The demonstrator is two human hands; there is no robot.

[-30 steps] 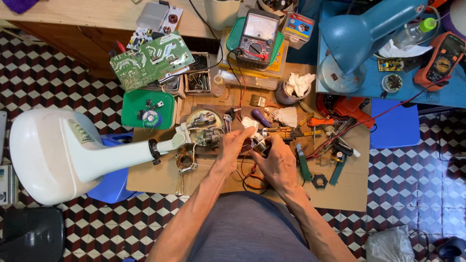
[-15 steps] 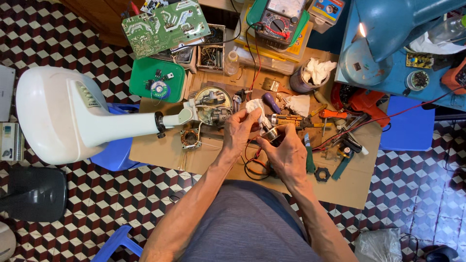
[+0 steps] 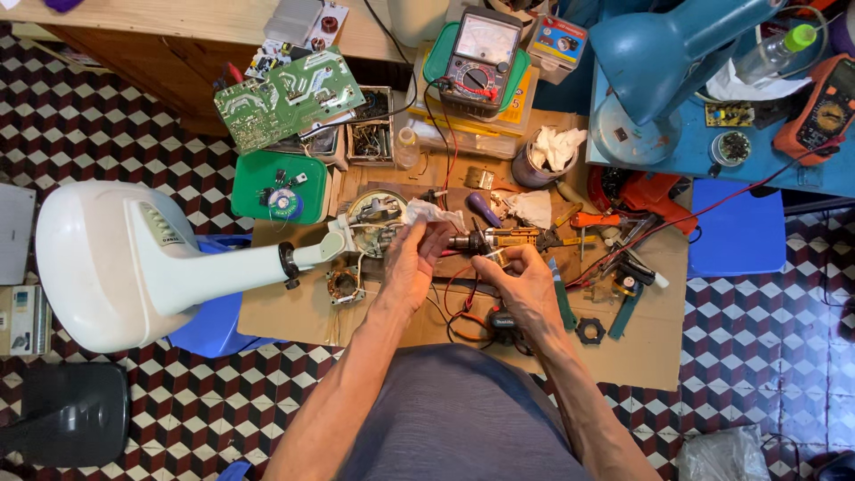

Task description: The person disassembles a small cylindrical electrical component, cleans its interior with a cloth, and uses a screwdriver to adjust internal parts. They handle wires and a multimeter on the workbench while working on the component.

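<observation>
The left hand [image 3: 411,263] is raised over the middle of the cardboard sheet [image 3: 641,347], its fingers pinched on a crumpled white cloth [image 3: 434,213] at the far tips. Just to its right, the right hand [image 3: 525,285] is curled around a small part [image 3: 495,258] that is too little to make out, held close under a dark motor shaft [image 3: 485,239] lying across the work area between the two hands. Left of the left hand sits the open round motor housing [image 3: 374,218] at the end of a white fan stand [image 3: 134,258], whose big base spreads over the checked floor [image 3: 766,330] at the far left. A copper coil [image 3: 343,286] lies just near of the housing. Red and black wires [image 3: 463,307] loop on the cardboard below the hands. Farther away stand a green circuit board [image 3: 289,96], a green lid [image 3: 278,185], a tray of screws [image 3: 370,138] and a green meter [image 3: 476,55]. To the right are a blue desk lamp [image 3: 663,53], a cup stuffed with white rag [image 3: 554,153], and a scatter of pliers and screwdrivers [image 3: 614,258].
</observation>
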